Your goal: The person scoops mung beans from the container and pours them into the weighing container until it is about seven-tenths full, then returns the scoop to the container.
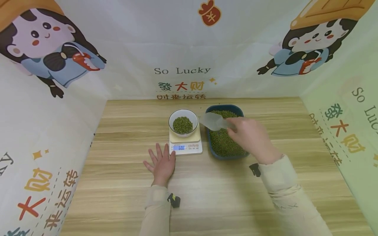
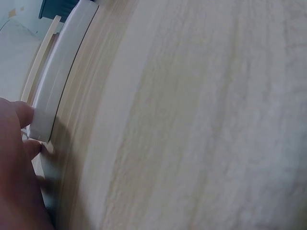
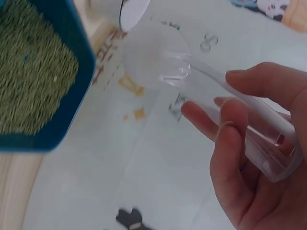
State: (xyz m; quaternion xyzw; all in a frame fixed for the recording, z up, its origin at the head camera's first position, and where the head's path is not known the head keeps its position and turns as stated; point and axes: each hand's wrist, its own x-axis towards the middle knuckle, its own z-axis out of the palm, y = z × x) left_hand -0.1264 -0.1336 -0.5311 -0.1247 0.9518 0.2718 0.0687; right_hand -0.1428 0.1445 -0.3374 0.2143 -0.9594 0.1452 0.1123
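My right hand [image 1: 251, 137] grips the handle of a clear plastic scoop [image 3: 156, 55]. Held above the blue bin [image 1: 227, 158], the scoop has its bowl pointing left, and no beans show in it. Green mung beans [image 1: 225, 144] fill much of that bin. To its left, a white bowl [image 1: 175, 117] with a dark rim stands on a digital kitchen scale [image 1: 195, 149] and holds a small heap of mung beans [image 1: 183, 125]. The lit display seems to read 60.0. Fingers spread, my left hand [image 1: 163, 166] rests on the table, its thumb at the scale's front left corner.
Wood-grain table [image 1: 130, 131] surrounds the scale and bin. A printed cloth [image 1: 133, 49] with cartoon figures walls off the back and both sides. A few stray dark specks lie behind the bin and at the table's left edge.
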